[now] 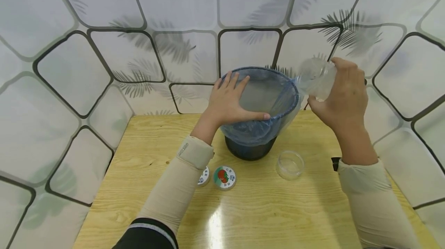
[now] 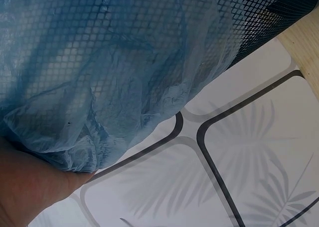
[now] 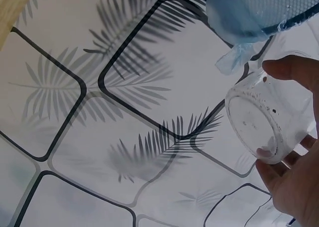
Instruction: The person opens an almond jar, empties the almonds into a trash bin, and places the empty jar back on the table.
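Note:
A dark mesh trash bin [image 1: 251, 152] stands on the table, lined with a blue plastic bag [image 1: 250, 132] folded over its rim. My left hand [image 1: 227, 104] rests on the bin's left rim with fingers spread and thumb along the front edge. My right hand [image 1: 345, 96] grips a clear plastic jar [image 1: 316, 77] beside the right rim, tilted on its side. In the right wrist view, dark specks mark the jar [image 3: 256, 119], held between thumb and fingers. A loose corner of the bag [image 3: 237, 57] hangs near it. The bin's bottom inside is hidden.
On the wooden table [image 1: 156, 144] lie a round lid with a tomato picture [image 1: 224, 177] and another round lid [image 1: 204, 176], partly behind my left sleeve. A clear round container [image 1: 290, 165] sits right of the bin. A patterned wall [image 1: 194, 2] stands behind.

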`<state>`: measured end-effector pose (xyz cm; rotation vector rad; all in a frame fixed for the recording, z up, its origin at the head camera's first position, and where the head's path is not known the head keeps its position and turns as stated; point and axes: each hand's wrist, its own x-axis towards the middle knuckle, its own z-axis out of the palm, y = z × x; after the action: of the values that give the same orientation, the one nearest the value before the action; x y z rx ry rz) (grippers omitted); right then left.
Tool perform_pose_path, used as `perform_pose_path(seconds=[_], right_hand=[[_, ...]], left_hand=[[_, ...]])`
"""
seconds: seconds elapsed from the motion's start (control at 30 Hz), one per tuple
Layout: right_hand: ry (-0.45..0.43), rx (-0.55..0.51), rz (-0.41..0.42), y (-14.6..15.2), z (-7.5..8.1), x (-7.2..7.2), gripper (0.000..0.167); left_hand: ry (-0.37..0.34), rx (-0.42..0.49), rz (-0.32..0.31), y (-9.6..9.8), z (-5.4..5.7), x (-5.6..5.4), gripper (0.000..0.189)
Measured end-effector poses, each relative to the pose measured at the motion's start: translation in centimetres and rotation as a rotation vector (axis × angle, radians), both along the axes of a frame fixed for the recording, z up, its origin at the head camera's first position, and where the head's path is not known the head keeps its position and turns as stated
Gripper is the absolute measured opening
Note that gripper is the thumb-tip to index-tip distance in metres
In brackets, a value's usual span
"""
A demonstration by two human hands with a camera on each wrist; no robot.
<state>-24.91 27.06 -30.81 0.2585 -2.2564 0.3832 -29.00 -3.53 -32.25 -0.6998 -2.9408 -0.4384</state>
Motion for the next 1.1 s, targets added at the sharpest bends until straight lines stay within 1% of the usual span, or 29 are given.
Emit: perform_pose_path(seconds=[0.1, 0.17, 0.27, 0.4, 0.5, 0.6, 0.7, 0.77, 0.83, 1.1], right_hand=[[-0.041, -0.063, -0.045, 0.6, -0.1, 0.3, 0.102], [-0.075, -0.093, -0.063, 0.9, -0.2, 0.5, 0.106], [-0.119, -0.130, -0.071, 1.2, -0.5, 0.9, 0.103], [-0.146, -0.199, -0.063, 1.6, -1.4, 1.1, 0.097], [-0.170, -0.237, -0.070, 2.0, -2.2, 1.3, 0.099], [-0.249, -0.241, -0.113, 2.4, -2.7, 1.6, 0.103], [-0.368, -0.236, -0.162, 2.9, -3.3, 1.8, 0.109], [-0.433, -0.231, -0.178, 3.2, -3.8, 1.9, 0.111], [-0.478, -0.240, -0.177, 3.5, -4.5, 1.9, 0.113], [-0.587, -0.271, -0.136, 4.4, -7.9, 2.1, 0.115]], left_hand=[[0.002, -0.003, 0.000, 0.0, 0.0, 0.0, 0.129], [0.005, -0.006, 0.002, 0.0, 0.0, -0.1, 0.129], [0.003, -0.001, 0.001, 0.0, 0.0, -0.1, 0.129], [0.000, 0.003, 0.000, 0.0, -0.1, 0.0, 0.129], [0.005, 0.004, 0.000, 0.0, 0.0, 0.0, 0.129], [0.011, 0.008, -0.003, 0.0, 0.0, 0.0, 0.129], [0.013, 0.009, -0.005, 0.0, 0.1, 0.0, 0.129], [0.012, 0.009, -0.007, 0.0, 0.1, 0.0, 0.129], [0.012, 0.009, -0.008, 0.0, 0.1, 0.0, 0.129], [0.009, 0.011, -0.005, 0.0, 0.1, 0.1, 0.130]])
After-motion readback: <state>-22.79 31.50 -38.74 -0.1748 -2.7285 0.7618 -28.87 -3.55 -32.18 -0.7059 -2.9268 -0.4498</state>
